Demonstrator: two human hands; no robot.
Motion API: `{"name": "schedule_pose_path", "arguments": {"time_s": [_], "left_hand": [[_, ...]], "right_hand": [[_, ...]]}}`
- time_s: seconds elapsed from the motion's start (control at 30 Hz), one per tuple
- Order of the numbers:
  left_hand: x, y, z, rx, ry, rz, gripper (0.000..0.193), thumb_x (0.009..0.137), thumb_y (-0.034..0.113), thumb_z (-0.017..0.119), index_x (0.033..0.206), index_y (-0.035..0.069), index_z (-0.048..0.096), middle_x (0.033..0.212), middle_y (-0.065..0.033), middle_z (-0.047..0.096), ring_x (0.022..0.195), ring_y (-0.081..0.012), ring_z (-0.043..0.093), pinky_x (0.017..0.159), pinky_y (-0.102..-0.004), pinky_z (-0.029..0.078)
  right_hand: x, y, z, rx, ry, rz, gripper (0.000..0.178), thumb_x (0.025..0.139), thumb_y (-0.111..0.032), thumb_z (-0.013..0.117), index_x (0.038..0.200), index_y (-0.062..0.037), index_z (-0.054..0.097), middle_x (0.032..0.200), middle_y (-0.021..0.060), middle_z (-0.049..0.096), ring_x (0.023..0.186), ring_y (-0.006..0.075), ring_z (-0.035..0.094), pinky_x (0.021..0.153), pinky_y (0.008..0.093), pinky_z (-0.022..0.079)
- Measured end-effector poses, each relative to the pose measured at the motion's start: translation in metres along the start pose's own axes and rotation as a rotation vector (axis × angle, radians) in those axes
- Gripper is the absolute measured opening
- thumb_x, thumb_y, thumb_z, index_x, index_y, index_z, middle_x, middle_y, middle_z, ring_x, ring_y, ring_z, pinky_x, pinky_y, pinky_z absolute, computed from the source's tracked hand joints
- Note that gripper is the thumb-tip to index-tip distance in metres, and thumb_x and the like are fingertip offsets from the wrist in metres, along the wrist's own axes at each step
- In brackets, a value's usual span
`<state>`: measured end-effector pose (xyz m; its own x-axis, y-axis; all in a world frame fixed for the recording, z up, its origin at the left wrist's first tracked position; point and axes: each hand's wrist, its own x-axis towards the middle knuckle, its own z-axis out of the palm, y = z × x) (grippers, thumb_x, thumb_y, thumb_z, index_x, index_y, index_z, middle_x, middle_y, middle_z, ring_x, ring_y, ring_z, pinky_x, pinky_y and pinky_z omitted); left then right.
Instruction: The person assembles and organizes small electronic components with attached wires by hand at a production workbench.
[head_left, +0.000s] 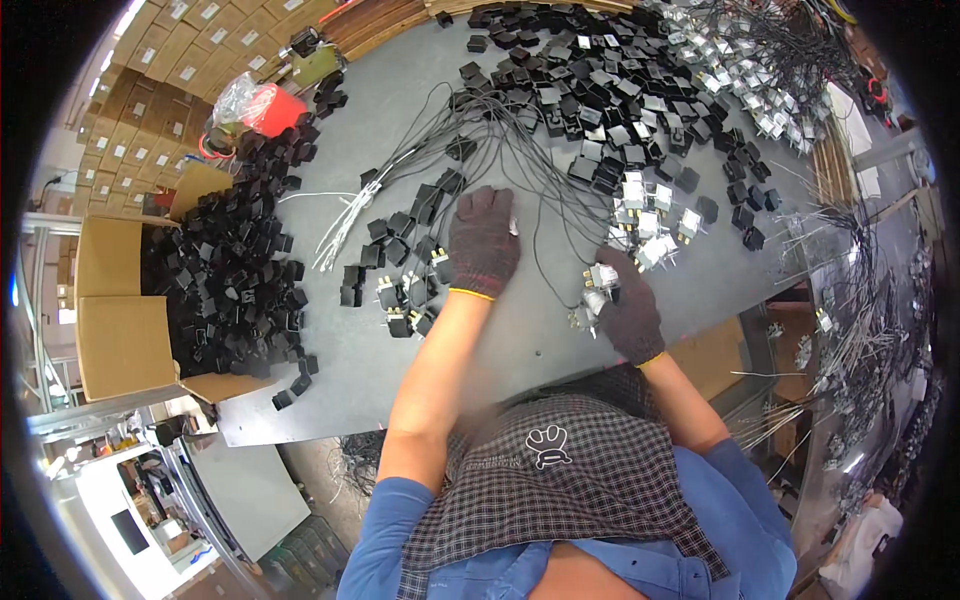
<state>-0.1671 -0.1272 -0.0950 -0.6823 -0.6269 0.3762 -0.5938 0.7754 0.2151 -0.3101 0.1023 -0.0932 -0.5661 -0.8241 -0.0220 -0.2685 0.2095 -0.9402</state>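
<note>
My left hand point(484, 243), in a dark knit glove with a yellow cuff edge, rests over the grey table with its fingers curled. A small pale spot shows by its thumb; whatever lies under the fingers is hidden. Left of it are black plug housings point(397, 225) and several white plug inserts with metal pins point(390, 295). My right hand point(632, 315), gloved alike, is closed around a few white plug inserts with metal pins point(600, 278). Beyond it lies a cluster of similar white inserts point(655, 220). Thin black cables point(535, 150) fan out between and beyond both hands.
Black housings are heaped at the far side point(600, 90) and spill from a cardboard box point(122, 335) at left. A red container point(272, 110) stands at the back left. White plugs point(750, 80) pile up at far right. Bundled wires point(870, 350) hang beside the table.
</note>
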Motion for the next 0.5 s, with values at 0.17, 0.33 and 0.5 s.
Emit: {"name": "schedule_pose_path", "arguments": {"time_s": [0.17, 0.33, 0.5], "left_hand": [[-0.009, -0.001, -0.004, -0.085, -0.119, -0.122, 0.047, 0.089, 0.015, 0.070, 0.136, 0.016, 0.062, 0.130, -0.0188, 0.061, 0.098, -0.0406, 0.073, 0.081, -0.0545, 0.059], [-0.018, 0.000, -0.010, -0.044, -0.214, -0.222, 0.042, 0.090, 0.019, 0.075, 0.131, 0.014, 0.064, 0.118, -0.0158, 0.067, 0.103, -0.0414, 0.072, 0.087, -0.0531, 0.059], [-0.057, 0.058, -0.091, -0.477, -0.116, -0.257, 0.043, 0.088, 0.024, 0.082, 0.127, 0.013, 0.067, 0.105, -0.0134, 0.074, 0.098, -0.0364, 0.076, 0.084, -0.0455, 0.061]], "right_hand": [[-0.007, -0.024, -0.009, -0.314, 0.078, -0.206, 0.056, 0.088, -0.004, 0.081, 0.142, -0.0051, 0.063, 0.129, 0.0179, 0.071, 0.113, 0.0328, 0.072, 0.099, 0.0426, 0.058], [-0.034, -0.024, -0.004, -0.219, 0.173, -0.191, 0.050, 0.091, -0.006, 0.079, 0.138, -0.0039, 0.064, 0.123, 0.0169, 0.072, 0.106, 0.0294, 0.072, 0.094, 0.0392, 0.059], [-0.072, -0.006, -0.024, -0.007, -0.062, -0.019, 0.036, 0.101, -0.011, 0.070, 0.136, -0.0043, 0.065, 0.128, 0.0113, 0.070, 0.111, 0.0211, 0.069, 0.094, 0.0358, 0.058]]}}
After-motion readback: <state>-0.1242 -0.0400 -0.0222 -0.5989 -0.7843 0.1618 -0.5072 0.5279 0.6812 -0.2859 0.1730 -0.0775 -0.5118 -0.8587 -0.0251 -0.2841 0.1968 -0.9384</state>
